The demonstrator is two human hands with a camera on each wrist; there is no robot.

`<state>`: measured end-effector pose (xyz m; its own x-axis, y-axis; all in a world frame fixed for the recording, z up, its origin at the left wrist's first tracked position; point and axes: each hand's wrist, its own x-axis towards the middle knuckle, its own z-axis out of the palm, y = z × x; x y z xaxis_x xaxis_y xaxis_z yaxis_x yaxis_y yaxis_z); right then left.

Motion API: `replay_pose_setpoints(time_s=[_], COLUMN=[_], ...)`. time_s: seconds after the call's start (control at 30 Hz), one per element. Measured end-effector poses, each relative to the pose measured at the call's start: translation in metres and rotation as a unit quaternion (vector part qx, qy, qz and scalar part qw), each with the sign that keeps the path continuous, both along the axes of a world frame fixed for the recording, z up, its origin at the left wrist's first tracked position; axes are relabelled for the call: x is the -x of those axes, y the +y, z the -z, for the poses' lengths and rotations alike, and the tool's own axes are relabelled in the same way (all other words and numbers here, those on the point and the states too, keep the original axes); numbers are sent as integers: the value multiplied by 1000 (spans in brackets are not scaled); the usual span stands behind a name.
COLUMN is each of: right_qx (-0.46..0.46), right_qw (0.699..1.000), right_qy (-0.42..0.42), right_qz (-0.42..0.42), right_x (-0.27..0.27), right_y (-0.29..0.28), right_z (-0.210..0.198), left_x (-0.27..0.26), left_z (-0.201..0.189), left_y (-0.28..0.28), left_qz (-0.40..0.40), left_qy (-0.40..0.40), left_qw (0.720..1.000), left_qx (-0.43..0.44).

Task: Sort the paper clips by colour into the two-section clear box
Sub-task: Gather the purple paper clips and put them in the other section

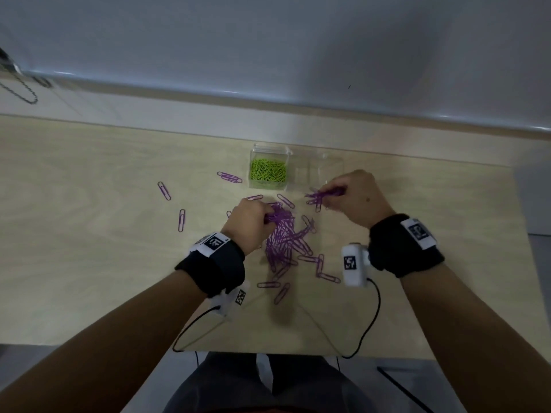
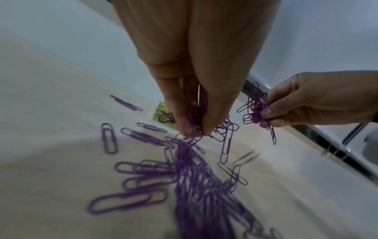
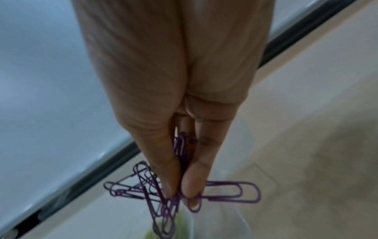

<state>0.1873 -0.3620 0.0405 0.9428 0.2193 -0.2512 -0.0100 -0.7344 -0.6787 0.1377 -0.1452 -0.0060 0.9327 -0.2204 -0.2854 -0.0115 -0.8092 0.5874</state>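
Observation:
A clear two-section box point(image 1: 298, 168) stands at the back of the table; its left section holds green paper clips point(image 1: 268, 171), its right section looks bare. A pile of purple paper clips point(image 1: 283, 236) lies in front of it. My left hand point(image 1: 253, 219) pinches a bunch of purple clips point(image 2: 192, 122) at the top of the pile. My right hand point(image 1: 357, 192) holds a tangled bunch of purple clips point(image 3: 163, 190) just in front of the box's right section, above the table. The right hand point(image 2: 317, 100) also shows in the left wrist view.
Loose purple clips point(image 1: 165, 190) lie scattered on the wooden table point(image 1: 89, 263) to the left and near the front of the pile. A pale wall point(image 1: 268, 40) rises behind the table. Camera cables point(image 1: 372, 317) trail from both wrists to the table's near edge.

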Motion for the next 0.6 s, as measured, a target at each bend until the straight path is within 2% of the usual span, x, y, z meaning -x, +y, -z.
replay_pose_setpoints(time_s=[0.17, 0.23, 0.33, 0.43, 0.5, 0.6], right_qx=[53, 91, 135, 78, -11, -156], right_qw=[997, 995, 990, 997, 998, 977], right_qy=[-57, -51, -17, -15, -40, -20], right_qz=[-3, -1, -43, -21, 44, 142], right_x=[-52, -71, -80, -76, -69, -44], right_y=[15, 26, 34, 13, -15, -39], right_z=[-18, -6, 18, 31, 33, 37], left_x=[-17, -26, -37, -51, -62, -77], left_z=[-18, -25, -36, -43, -44, -40], left_y=[-15, -20, -31, -49, -66, -81], left_qz=[-65, -83, -99, -127, -142, -169], left_qy=[-18, -23, -25, -26, -34, -42], left_qw=[992, 988, 985, 979, 974, 974], left_qx=[103, 129, 139, 159, 172, 147])
